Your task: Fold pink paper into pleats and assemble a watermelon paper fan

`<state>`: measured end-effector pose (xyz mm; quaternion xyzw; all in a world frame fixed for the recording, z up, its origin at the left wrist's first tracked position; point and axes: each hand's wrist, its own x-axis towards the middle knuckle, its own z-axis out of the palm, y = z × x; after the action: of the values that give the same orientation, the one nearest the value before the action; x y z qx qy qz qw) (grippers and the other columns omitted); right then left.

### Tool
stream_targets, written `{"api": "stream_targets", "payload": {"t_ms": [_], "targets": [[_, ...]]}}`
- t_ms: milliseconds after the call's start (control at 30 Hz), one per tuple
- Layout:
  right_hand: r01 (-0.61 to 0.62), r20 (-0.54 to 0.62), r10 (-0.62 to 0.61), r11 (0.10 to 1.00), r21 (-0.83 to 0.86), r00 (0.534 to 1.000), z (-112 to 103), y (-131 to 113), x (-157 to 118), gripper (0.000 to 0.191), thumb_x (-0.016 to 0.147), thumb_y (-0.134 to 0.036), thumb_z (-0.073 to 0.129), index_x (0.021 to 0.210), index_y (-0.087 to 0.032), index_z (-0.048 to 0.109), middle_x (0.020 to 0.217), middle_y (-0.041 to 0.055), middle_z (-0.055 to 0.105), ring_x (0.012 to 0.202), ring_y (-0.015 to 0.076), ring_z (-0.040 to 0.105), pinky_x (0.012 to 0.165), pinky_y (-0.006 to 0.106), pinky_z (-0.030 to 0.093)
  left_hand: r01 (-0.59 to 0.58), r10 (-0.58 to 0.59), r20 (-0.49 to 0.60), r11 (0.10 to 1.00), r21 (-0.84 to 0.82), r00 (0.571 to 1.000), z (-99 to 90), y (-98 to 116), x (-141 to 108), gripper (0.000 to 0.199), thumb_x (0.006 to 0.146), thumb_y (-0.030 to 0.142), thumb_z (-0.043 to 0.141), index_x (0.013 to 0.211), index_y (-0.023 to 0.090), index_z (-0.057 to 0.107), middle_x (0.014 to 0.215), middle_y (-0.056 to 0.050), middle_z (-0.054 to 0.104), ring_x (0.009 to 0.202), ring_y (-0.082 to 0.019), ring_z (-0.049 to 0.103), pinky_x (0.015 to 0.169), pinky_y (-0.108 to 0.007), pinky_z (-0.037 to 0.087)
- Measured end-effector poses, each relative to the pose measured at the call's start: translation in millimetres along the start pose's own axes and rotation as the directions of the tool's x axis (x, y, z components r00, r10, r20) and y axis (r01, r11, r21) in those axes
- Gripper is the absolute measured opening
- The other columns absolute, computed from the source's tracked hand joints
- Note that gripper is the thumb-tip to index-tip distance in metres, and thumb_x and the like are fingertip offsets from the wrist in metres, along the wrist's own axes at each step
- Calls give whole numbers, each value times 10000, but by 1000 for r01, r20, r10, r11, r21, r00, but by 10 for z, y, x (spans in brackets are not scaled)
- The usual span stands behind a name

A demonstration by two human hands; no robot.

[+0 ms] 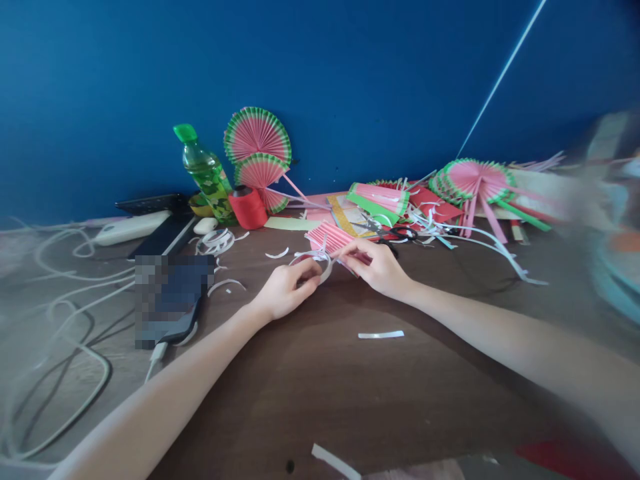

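Observation:
My left hand (289, 288) is closed around a roll of white tape (328, 269), held just above the brown table. My right hand (376, 268) pinches the near right end of a pink pleated paper (327, 237), its fingertips close to the tape roll. Part of the paper lies behind my fingers. Whether the right fingertips also hold a tape end is too small to tell. Beyond the right hand, black-handled scissors (400, 233) lie among paper scraps.
Pink and green paper fans (258, 137) lean on the blue wall, near a green bottle (205, 170) and a red thread spool (249, 208). More fans (475, 180) lie at right. A phone (177, 300) and white cables (100, 353) occupy the left. A white strip (381, 335) lies in front.

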<state>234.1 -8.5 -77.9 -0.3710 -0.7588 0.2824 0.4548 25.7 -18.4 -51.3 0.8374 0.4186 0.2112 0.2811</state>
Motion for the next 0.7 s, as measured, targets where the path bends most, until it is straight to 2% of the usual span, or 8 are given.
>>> {"api": "stream_targets", "payload": {"t_ms": [167, 267, 400, 600, 700], "targets": [[7, -23, -7, 1000, 24, 1000, 15, 13, 1, 96, 817, -284, 567, 844, -200, 605, 866, 29, 673, 779, 150, 625, 689, 283, 499, 0, 6, -59, 995, 96, 998, 34, -10, 7, 81, 758, 199, 389, 768, 196, 469, 572, 61, 473, 518, -96, 415, 570, -229, 352], [11, -52, -10, 1000, 17, 999, 23, 30, 9, 94, 780, -274, 611, 837, -201, 594, 848, 21, 666, 725, 141, 622, 658, 276, 504, 36, -29, -45, 984, 176, 999, 44, -26, 28, 127, 794, 278, 397, 765, 200, 493, 578, 49, 484, 533, -114, 445, 570, -240, 353], [48, -36, -51, 995, -83, 998, 22, 14, 11, 67, 786, -217, 594, 849, -198, 595, 830, 18, 664, 702, 135, 611, 653, 274, 503, 68, -62, -31, 958, 278, 998, 55, -31, 49, 242, 838, 393, 387, 796, 210, 539, 626, 25, 529, 571, -135, 498, 586, -250, 363], [173, -15, -183, 950, -258, 983, 39, -73, -9, 112, 815, -177, 557, 896, -209, 627, 861, 31, 663, 806, 161, 607, 762, 326, 491, 62, -37, -72, 919, 390, 997, 68, -31, 32, 203, 848, 318, 366, 803, 210, 532, 696, -3, 574, 644, -159, 543, 613, -260, 378], [199, 1, -207, 937, -287, 978, 55, -119, -17, 159, 837, -158, 513, 899, -212, 649, 849, 32, 647, 796, 153, 594, 745, 318, 489, 58, -29, -78, 912, 405, 997, 71, -32, 28, 196, 846, 311, 363, 808, 211, 528, 694, -4, 577, 643, -161, 546, 603, -256, 379]]}}
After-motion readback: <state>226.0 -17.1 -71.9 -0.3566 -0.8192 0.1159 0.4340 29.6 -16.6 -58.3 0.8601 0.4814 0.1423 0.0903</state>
